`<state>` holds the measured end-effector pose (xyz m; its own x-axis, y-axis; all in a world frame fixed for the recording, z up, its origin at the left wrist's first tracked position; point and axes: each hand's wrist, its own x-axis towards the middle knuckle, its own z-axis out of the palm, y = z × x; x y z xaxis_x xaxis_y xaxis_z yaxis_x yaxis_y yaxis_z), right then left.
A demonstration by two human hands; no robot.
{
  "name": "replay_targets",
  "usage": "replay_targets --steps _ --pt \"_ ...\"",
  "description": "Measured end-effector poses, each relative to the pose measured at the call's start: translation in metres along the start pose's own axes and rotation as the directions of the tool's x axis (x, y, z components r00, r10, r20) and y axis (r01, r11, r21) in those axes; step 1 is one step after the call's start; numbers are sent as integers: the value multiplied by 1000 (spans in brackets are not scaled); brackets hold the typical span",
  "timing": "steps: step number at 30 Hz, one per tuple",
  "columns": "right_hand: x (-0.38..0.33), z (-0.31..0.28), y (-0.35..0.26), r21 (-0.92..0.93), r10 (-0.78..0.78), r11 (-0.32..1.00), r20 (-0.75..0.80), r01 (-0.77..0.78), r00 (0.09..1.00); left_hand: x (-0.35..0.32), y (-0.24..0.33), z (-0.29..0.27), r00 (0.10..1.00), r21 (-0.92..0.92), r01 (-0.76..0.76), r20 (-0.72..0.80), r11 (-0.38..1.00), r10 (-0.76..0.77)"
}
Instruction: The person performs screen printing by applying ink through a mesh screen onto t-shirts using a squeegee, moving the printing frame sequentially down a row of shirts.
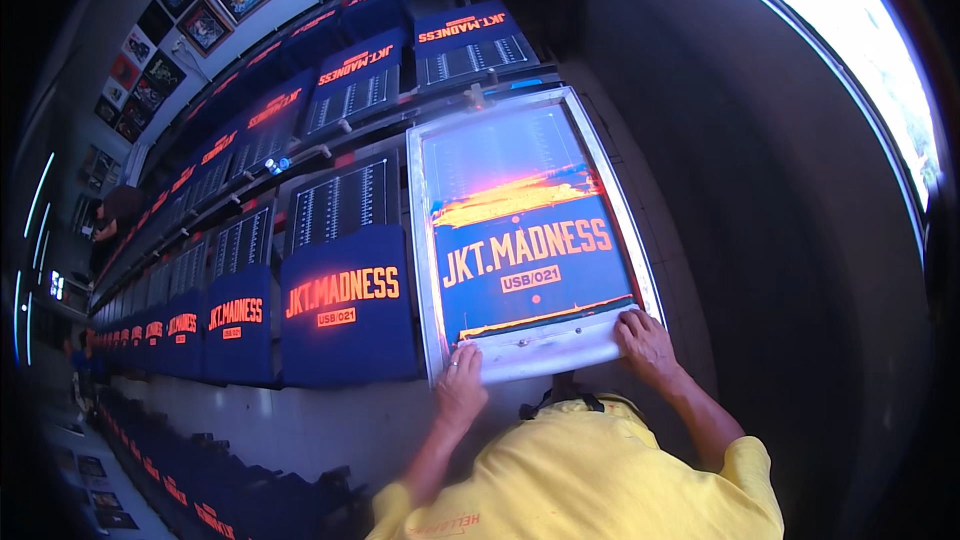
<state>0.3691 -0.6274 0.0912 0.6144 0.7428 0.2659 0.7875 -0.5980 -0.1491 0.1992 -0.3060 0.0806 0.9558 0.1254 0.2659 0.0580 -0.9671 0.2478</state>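
Observation:
A silver-framed printing screen (418,200) lies tilted over a dark blue garment, its mesh showing orange lettering. Across its near end runs a pale, wide squeegee (545,342) with a line of orange ink along its far edge. My left hand (461,385) grips the squeegee's left end, fingers curled over it. At the opposite end my right hand (650,348) is closed on the same squeegee, close to the frame's right corner. A thick, uneven band of orange ink (520,196) lies on the mesh beyond the lettering.
To the left, dark blue garments (342,335) with orange prints lie on a long row of boards (345,202). Another such row (352,105) stands behind a rail. A person (115,215) stands at the far left. Framed pictures (205,25) hang on the wall.

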Motion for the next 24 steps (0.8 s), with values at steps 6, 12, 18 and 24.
replay_targets --steps 6,12,18,24 --pt "-3 -21 -16 103 68 991 112 -80 991 -15 4 2 997 -28 4 77 1000 -2" --pt "2 -22 16 336 346 897 -131 -287 929 -2 -17 -26 996 -247 82 -8 966 -87" --pt "6 30 81 595 732 545 6 -591 681 2 -67 5 816 -337 541 -13 771 -578" --pt "20 55 80 772 817 352 24 -530 577 2 -90 18 801 -295 563 -33 772 -597"
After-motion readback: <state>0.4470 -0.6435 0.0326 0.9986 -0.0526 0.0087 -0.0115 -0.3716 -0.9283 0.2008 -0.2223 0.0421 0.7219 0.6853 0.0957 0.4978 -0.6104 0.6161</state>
